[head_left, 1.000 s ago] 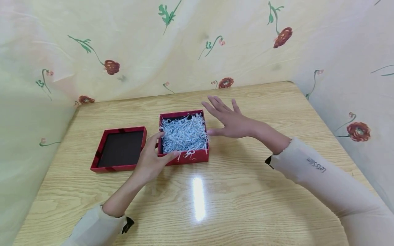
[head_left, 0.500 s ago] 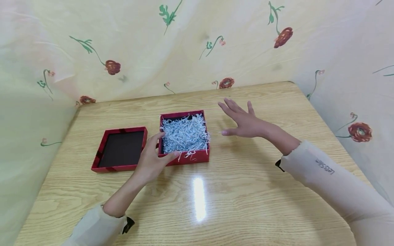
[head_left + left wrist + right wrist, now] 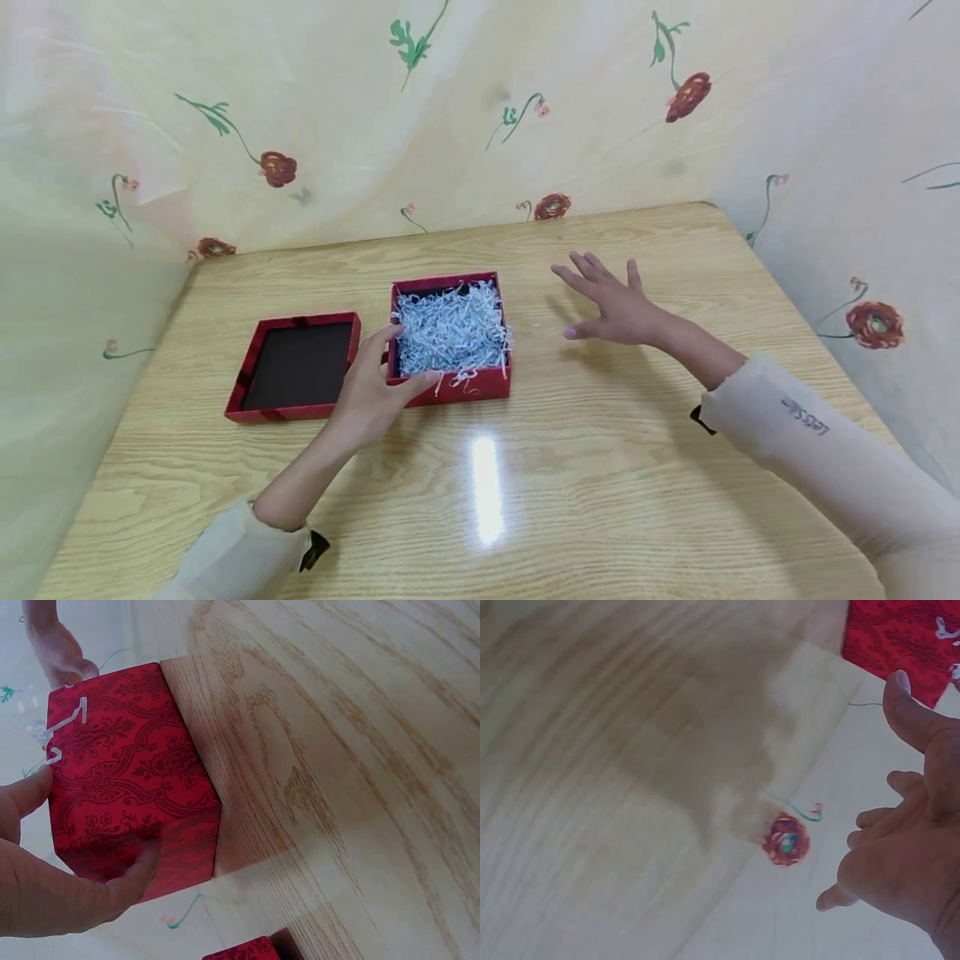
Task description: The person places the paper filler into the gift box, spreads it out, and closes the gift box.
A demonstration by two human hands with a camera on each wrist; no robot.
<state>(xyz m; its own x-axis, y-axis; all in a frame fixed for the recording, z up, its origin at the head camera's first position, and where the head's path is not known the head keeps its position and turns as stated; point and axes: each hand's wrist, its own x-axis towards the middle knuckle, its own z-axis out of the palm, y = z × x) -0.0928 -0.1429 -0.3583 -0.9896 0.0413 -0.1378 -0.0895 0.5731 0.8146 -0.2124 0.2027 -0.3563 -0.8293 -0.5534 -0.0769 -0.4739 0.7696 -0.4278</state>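
A red patterned box stands on the table, full of pale blue-white shredded paper. Some strands hang over its front and right rims. My left hand holds the box's near left corner, thumb at the front rim and fingers along the left side. In the left wrist view a finger lies against the red side wall. My right hand hovers over the table to the right of the box, fingers spread and holding nothing. Left of the box lies a shallow red lid, its black inside facing up.
The wood-grain table carries a bright light reflection near its front middle. Behind it and at both sides hangs a pale cloth printed with red flowers and green stems.
My right hand has moved away from the box's right edge, out to the right, fingers still spread. My left hand, the box and the lid have stayed in place.
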